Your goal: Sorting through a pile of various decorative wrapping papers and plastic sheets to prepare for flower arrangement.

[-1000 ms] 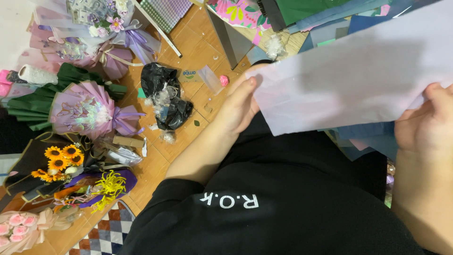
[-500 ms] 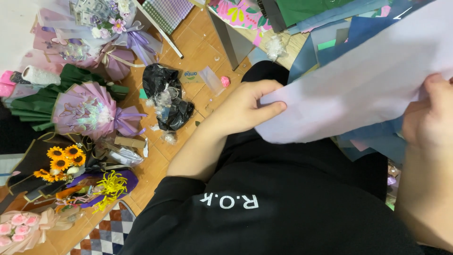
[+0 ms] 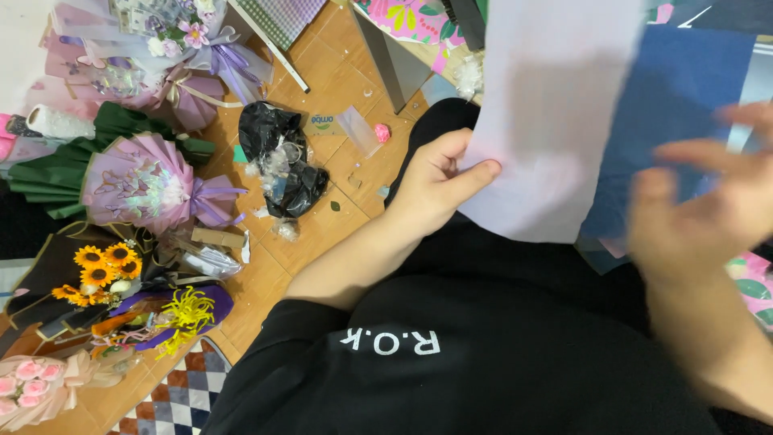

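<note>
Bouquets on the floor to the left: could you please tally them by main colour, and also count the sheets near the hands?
Purple bouquets: 2, one at the top, one mid-left
Sunflower bouquet: 1
Pink rose bouquet: 1
Pale sheet, pinched by the left hand: 1
Blue sheet, by the blurred right hand: 1
Total: 6

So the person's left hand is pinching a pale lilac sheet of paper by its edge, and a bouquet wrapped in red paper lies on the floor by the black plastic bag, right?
Not quite: the head view shows that bouquet wrapped in purple paper, not red. The left hand does pinch the pale lilac sheet of paper by its edge, and the black plastic bag lies nearby.
</note>
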